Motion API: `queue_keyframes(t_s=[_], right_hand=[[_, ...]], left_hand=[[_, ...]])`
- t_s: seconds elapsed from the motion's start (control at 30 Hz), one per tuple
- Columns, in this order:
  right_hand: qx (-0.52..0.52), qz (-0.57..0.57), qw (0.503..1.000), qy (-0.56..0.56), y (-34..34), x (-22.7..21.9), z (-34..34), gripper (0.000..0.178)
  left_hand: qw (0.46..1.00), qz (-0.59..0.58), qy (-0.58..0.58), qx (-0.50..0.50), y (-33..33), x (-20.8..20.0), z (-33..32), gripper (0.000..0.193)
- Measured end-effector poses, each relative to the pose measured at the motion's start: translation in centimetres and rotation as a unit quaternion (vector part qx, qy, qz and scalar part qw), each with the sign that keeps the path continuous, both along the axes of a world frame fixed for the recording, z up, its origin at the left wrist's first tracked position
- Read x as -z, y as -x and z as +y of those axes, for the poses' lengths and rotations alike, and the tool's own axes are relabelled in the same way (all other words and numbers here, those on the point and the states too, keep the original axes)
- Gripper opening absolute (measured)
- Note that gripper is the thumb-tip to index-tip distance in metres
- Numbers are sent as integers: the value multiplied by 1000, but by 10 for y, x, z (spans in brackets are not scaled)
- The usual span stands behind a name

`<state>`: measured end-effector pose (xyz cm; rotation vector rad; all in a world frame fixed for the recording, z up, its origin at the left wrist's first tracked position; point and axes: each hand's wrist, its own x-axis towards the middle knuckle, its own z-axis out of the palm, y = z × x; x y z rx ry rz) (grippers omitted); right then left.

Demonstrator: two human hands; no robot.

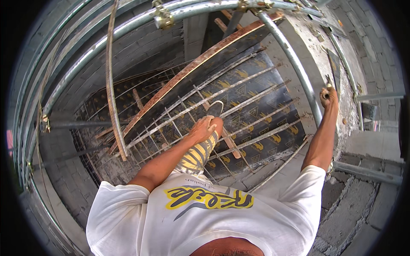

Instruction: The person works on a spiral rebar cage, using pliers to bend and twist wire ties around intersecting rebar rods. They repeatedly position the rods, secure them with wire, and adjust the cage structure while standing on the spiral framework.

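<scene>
My left hand (204, 129) rests on my raised knee, fingers curled over the striped yellow and grey shorts (197, 157). Just beyond it, my shoe (215, 108) stands on a rebar grid (247, 112) laid over black formwork panels (256, 85) with yellow marks. My right hand (329, 98) is stretched out to the right, closed around a small metal tool (328, 81) whose tip sticks up. It sits against the rough concrete wall (318, 55), right beside a slanted steel scaffold pipe (294, 64).
Curved steel pipes (128, 25) with couplers run overhead and to the left. A rusty bar (112, 85) hangs down at left, a rusty formwork edge (188, 70) crosses diagonally. Grey block walls (358, 209) surround the shaft. A horizontal pipe (367, 173) juts out at right.
</scene>
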<state>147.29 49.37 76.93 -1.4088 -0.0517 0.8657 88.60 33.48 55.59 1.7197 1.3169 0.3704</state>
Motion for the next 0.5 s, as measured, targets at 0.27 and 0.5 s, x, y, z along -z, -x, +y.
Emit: queue_keyframes(t_s=[0.27, 0.5], right_hand=[[-204, -603, 658, 403, -42, 33, -18, 55], [-50, -651, 677, 339, 8, 58, -51, 61]], left_hand=[[956, -55, 268, -103, 100, 3, -63, 56], [949, 104, 289, -71, 213, 62, -163, 51]])
